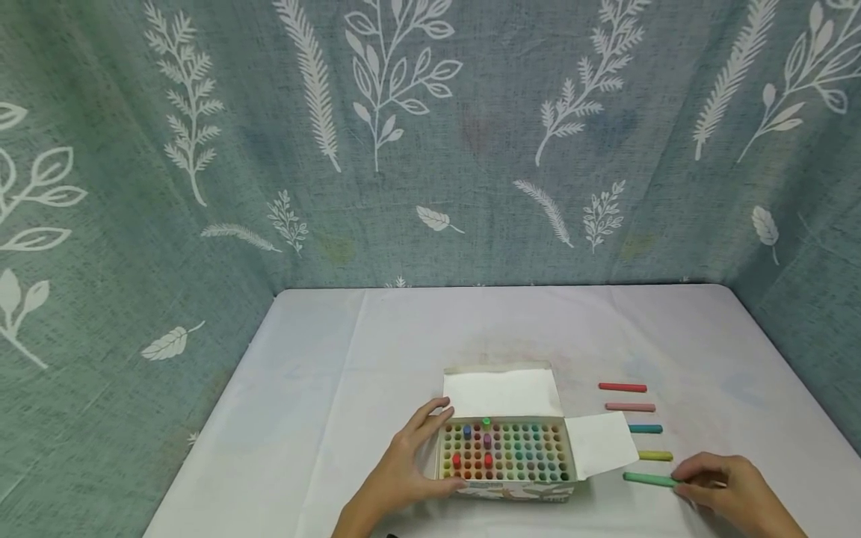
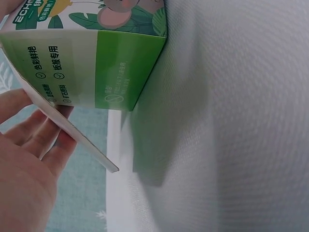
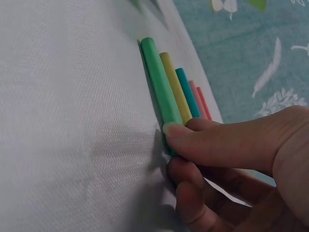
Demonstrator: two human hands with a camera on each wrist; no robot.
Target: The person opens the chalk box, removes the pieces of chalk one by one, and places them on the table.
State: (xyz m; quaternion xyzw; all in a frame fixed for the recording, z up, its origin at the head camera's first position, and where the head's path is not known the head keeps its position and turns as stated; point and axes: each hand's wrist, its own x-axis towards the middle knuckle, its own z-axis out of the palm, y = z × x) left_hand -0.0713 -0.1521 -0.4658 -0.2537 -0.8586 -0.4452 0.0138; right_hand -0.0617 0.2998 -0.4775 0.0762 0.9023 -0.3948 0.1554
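Note:
An open chalk box (image 1: 518, 489) stands on the table, its grid of holes facing up. Several chalks stick up from the holes, among them a blue chalk (image 1: 467, 431) and a purple chalk (image 1: 487, 440). My left hand (image 1: 403, 463) holds the box at its left end, thumb at the front and fingers near the back corner; the left wrist view has fingers (image 2: 48, 140) against a side flap (image 2: 67, 126). At the right, my right hand (image 1: 729, 486) pinches one end of a green chalk (image 3: 161, 84) between thumb and fingers. The chalk appears to lie on the cloth.
Behind the green chalk lie a yellow chalk (image 1: 655, 455), a teal chalk (image 1: 646, 429), a pink chalk (image 1: 630, 407) and a red chalk (image 1: 622, 387) in a column. The box's right flap (image 1: 602, 444) partly covers some ends. A leaf-patterned curtain (image 1: 484, 224) surrounds the white-covered table (image 1: 323, 359).

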